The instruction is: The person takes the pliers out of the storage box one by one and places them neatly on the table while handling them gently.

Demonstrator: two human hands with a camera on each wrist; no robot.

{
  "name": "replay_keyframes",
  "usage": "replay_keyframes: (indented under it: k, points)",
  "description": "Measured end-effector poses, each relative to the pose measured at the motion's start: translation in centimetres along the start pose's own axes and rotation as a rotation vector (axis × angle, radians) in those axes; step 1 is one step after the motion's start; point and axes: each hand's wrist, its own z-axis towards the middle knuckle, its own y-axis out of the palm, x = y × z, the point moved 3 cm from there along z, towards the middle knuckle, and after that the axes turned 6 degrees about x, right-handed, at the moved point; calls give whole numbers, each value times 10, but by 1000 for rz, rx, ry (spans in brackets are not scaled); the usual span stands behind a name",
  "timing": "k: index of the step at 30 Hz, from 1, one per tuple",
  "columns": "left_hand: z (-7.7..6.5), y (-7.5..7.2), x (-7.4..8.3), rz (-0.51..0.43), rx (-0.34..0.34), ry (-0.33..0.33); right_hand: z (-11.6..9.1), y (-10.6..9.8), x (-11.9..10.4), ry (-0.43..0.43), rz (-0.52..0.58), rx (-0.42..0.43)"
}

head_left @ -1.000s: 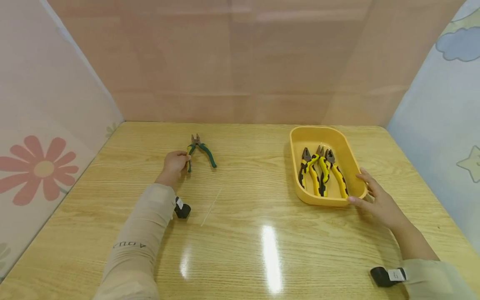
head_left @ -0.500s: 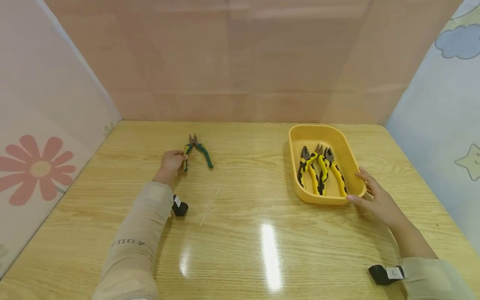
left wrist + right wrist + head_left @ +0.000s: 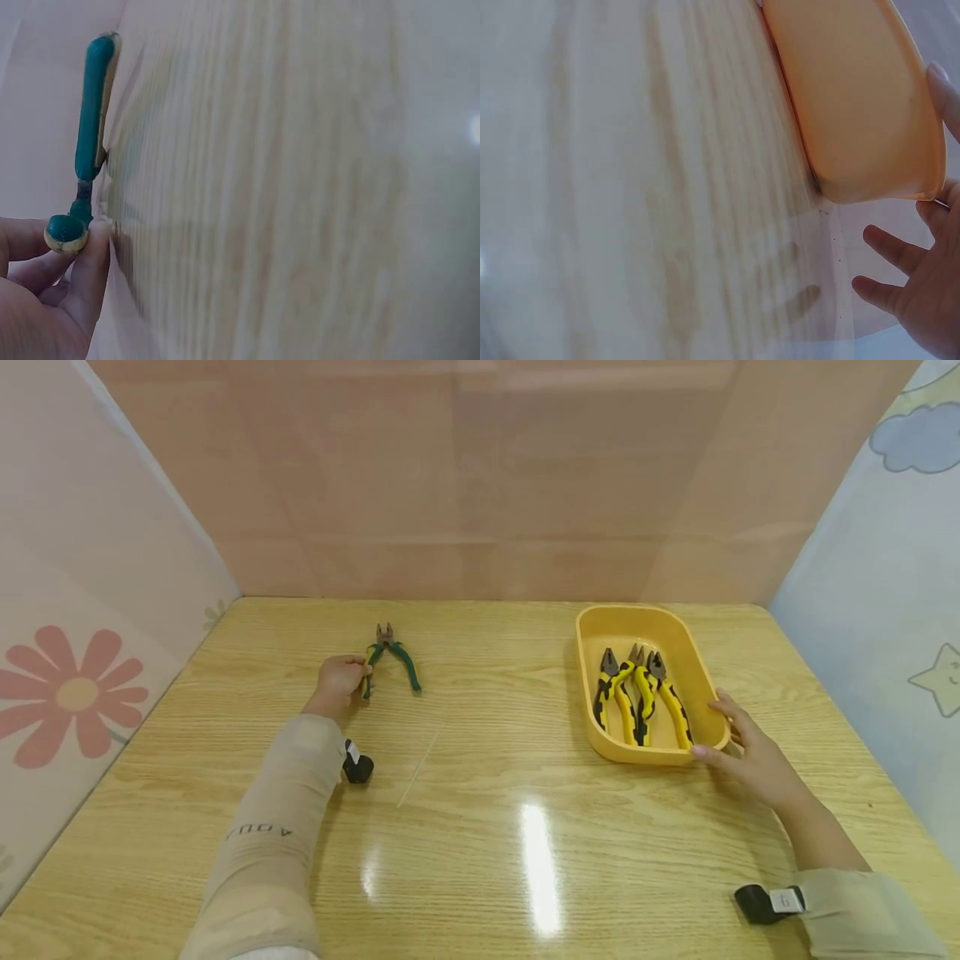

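Pliers with green-and-yellow handles (image 3: 405, 665) lie spread on the table at the back left, jaws pointing away. My left hand (image 3: 342, 681) pinches their left handle between thumb and fingers; in the left wrist view that handle (image 3: 66, 231) sits end-on between the fingertips. At the right, a yellow plastic box (image 3: 705, 677) stands on the table. My right hand (image 3: 761, 764) holds its near right corner, thumb at the front rim and a finger on the side rim. In the right wrist view other fingers (image 3: 896, 251) spread away from the box.
Several yellow-and-black pliers (image 3: 628, 714) lie in the box, handles toward me. The wooden table (image 3: 480, 710) meets a pinkish back wall (image 3: 480, 485) and printed side walls. A thin pale line (image 3: 420, 767) marks the tabletop left of the middle.
My left hand and the green-handled pliers have shifted slightly left. The right hand keeps its place at the box corner. The whole head view has drifted a little.
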Motion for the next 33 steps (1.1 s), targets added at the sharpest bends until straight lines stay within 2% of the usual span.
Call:
replay_keyframes:
  k: [5, 9, 17, 20, 22, 25, 27, 29, 30, 32, 33]
  points:
    - [5, -1, 1, 122, 12, 21, 1, 0, 2, -3, 5, 3]
    - [8, -1, 3, 260, 16, 87, 2, 1, 5, -3, 14, 5]
    - [1, -2, 9, 456, 2, 189, 1, 1, 5, -4, 6, 7]
    - [-1, -1, 10, 519, -9, 199, 1, 1, 4, 5, 18, 7]
    - [5, 0, 9, 563, -6, 195, 1, 1, 4, 7, 29, 6]
    - [29, -1, -2, 610, -12, 218, 2, 1, 5, 12, 32, 9]
    - [65, -3, -20, 626, 16, 291, 2, 1, 4, 5, 35, 9]
    - [79, -4, -27, 647, 15, 296, 2, 1, 5, 10, 32, 11]
    - [79, -4, -27, 654, 15, 292, 2, 1, 5, 9, 33, 12]
    - [72, -3, -22, 673, 26, 276, 2, 2, 5, 7, 37, 11]
    - [56, -2, -12, 682, 15, 243, 1, 2, 5, 7, 34, 12]
